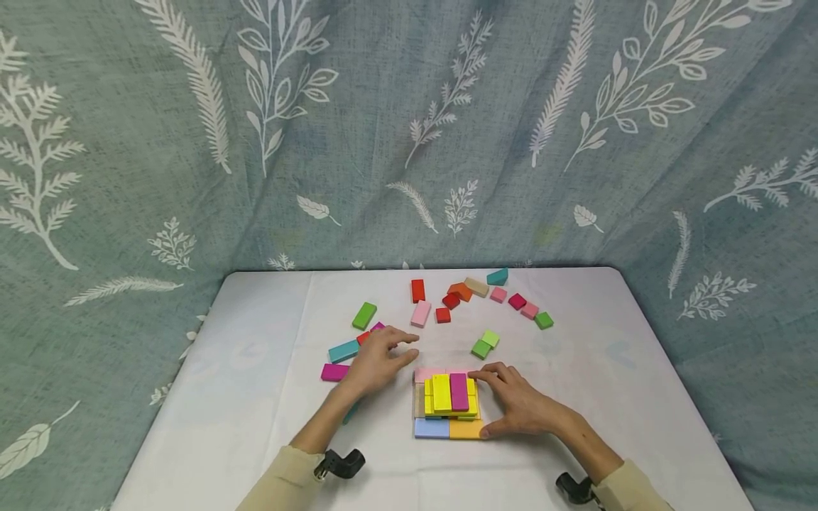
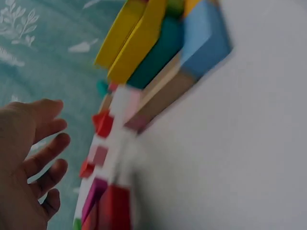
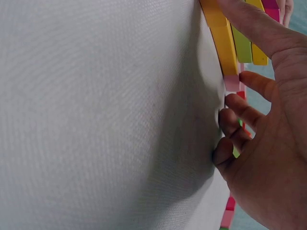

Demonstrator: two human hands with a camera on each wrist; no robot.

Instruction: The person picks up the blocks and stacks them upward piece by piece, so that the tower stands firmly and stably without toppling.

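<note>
A layered stack of wooden blocks stands at the table's front middle. Its base shows a blue block [image 1: 432, 429], an orange block [image 1: 463, 429] and pink blocks [image 1: 429, 373] at the back. Yellow blocks [image 1: 442, 392] lie higher up, with a magenta block [image 1: 459, 392] on top. My right hand [image 1: 525, 404] spans the stack's right side, thumb at the orange block's end and index finger at the back corner. My left hand [image 1: 377, 363] hovers left of the stack, fingers loosely bent and holding nothing. Beneath and beside it lie a teal block [image 1: 344, 350] and a magenta block [image 1: 334, 372].
Loose blocks are scattered across the back of the white table [image 1: 607, 341], among them a red block [image 1: 417, 290], a pink block [image 1: 420, 314] and a teal wedge [image 1: 497, 277]. Green blocks [image 1: 481, 348] lie behind the stack. A leaf-patterned cloth [image 1: 383, 142] hangs behind.
</note>
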